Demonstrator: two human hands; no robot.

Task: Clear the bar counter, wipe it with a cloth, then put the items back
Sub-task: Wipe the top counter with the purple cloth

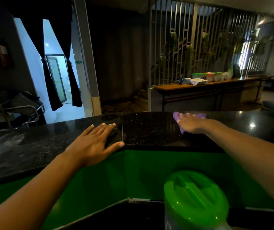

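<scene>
The right hand lies flat on the purple cloth, fingers straight and slightly spread, pressing it to the black bar counter near the far edge, right of the seam in the stone. The left hand rests palm down on the counter to the left of that seam, fingers straight and close together, thumb out along the near edge; it holds nothing. The stretch of counter in view carries only the cloth, so the wiping step looks to be under way.

The main risk, as I judge it, is the far edge: the cloth sits right by it, and a push outward could slide it off onto the floor beyond. The cloth is bunched under the palm, so a stroke may cover only a narrow strip and leave streaks. A green-lidded container stands on the lower surface near the person, under the right forearm; a fast pull back could knock it. The far left of the counter shows a pale smear that could be missed
</scene>
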